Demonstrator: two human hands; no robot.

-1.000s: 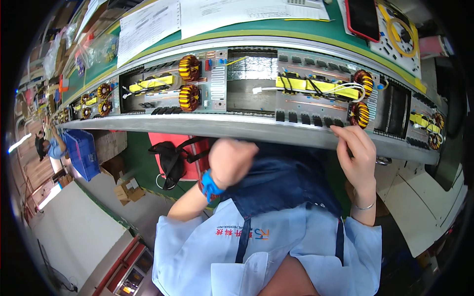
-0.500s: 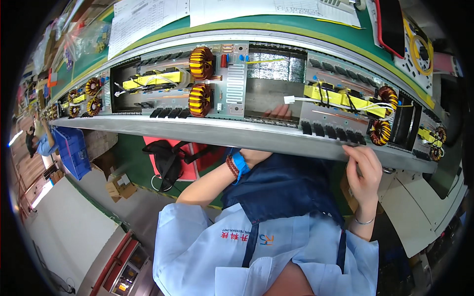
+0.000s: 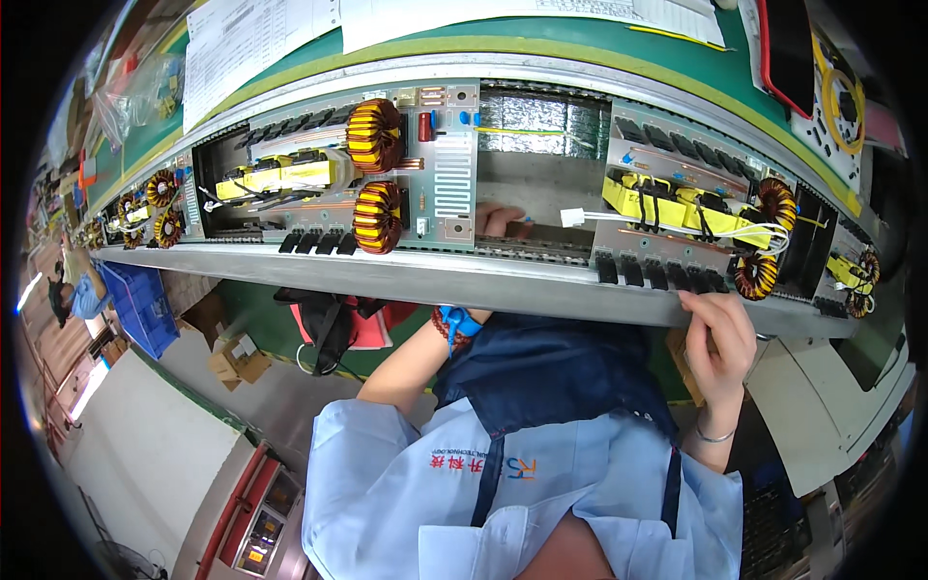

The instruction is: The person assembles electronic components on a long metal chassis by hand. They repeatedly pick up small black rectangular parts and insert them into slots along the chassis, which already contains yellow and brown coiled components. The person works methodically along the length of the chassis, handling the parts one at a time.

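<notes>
Across the front, circuit boards sit between long metal rails. The left board [image 3: 450, 193] carries two copper-wound toroid coils [image 3: 375, 135] and a yellow-taped transformer [image 3: 280, 178]. The right board [image 3: 667, 246] has a similar transformer [image 3: 696, 207] with white leads ending in a white connector [image 3: 572, 217]. My left hand [image 3: 500, 218] reaches under the front rail; its curled fingers show through the gap between the boards. A tiny bluish spot appears at its fingertips, too small to name. My right hand [image 3: 720, 338] is closed at the front rail [image 3: 541, 288], fingertips on its upper edge near black components.
Papers [image 3: 253, 48] and a yellow stick [image 3: 677, 37] lie on the green bench behind the rails. A red-edged black object [image 3: 785, 58] is at the back right. A blue crate [image 3: 140, 300] stands left; a black bag [image 3: 324, 324] lies below the rail.
The view has shifted slightly. My left fingers have curled and moved a little left in the gap. My right hand stays at the front rail.
</notes>
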